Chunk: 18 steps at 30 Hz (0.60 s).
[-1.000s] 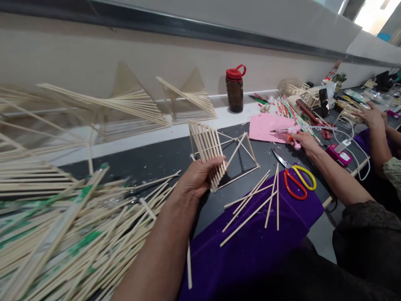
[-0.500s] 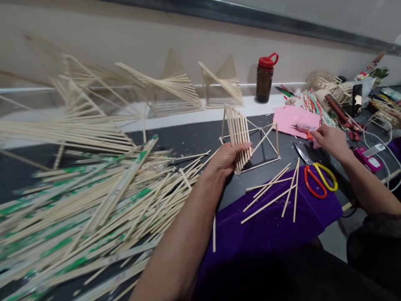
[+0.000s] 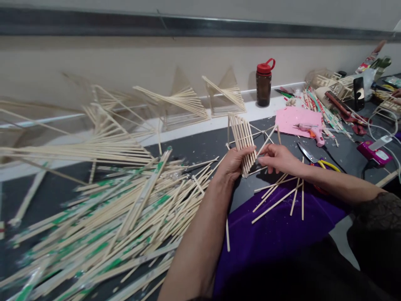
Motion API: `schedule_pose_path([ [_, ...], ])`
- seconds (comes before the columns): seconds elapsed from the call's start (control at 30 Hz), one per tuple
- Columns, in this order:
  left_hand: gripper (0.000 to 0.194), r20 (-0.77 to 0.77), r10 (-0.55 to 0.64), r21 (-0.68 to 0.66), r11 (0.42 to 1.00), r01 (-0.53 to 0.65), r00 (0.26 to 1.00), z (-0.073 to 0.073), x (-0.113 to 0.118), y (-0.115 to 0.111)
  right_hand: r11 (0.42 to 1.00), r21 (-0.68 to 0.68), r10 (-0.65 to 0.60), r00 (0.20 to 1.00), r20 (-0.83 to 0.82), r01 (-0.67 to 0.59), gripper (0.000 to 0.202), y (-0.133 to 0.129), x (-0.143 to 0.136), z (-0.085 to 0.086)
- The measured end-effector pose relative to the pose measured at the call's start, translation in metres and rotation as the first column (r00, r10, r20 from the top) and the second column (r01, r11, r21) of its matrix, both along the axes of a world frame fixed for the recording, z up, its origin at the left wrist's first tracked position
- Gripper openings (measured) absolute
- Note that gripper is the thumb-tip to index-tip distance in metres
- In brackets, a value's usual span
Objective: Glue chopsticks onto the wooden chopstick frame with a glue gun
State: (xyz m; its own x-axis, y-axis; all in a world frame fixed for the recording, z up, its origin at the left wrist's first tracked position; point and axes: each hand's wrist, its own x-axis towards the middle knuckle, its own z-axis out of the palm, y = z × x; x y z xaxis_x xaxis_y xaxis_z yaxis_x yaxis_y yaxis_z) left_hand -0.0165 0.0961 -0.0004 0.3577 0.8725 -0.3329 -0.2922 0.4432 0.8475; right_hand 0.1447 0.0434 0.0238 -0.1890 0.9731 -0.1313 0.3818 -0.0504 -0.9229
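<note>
My left hand grips a small stick frame by its slanted row of parallel sticks, thumb across the front. My right hand is at the frame's right side, thumb and fingers curled close to its lower sticks; whether it pinches anything is too small to tell. A pink glue gun lies on a pink sheet. Several loose sticks rest on a purple cloth. Scissors with red and yellow handles lie partly behind my right forearm.
A large heap of sticks, some in green-marked wrappers, covers the left. Finished stick structures stand along the wall beside a red-lidded bottle. At the right are a phone, a magenta box and white cables.
My right hand has left the glue gun, which now lies on the pink sheet, and moved left to the stick frame. My left hand still holds the frame. The view has shifted slightly.
</note>
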Motion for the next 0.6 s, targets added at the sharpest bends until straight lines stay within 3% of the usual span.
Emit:
schedule_pose_path([
  [0.3,0.033,0.016,-0.034,0.026,0.999,0.034,0.999,-0.004,0.000,0.002,0.998,0.020,-0.065,0.996,-0.061,0.066,0.015,0.005,-0.011,-0.004],
  [0.6,0.038,-0.006,-0.046,0.028,0.999,0.046,0.999,-0.008,-0.002,0.003,1.000,0.025,0.010,0.999,-0.031,-0.009,0.009,0.012,-0.013,-0.012],
])
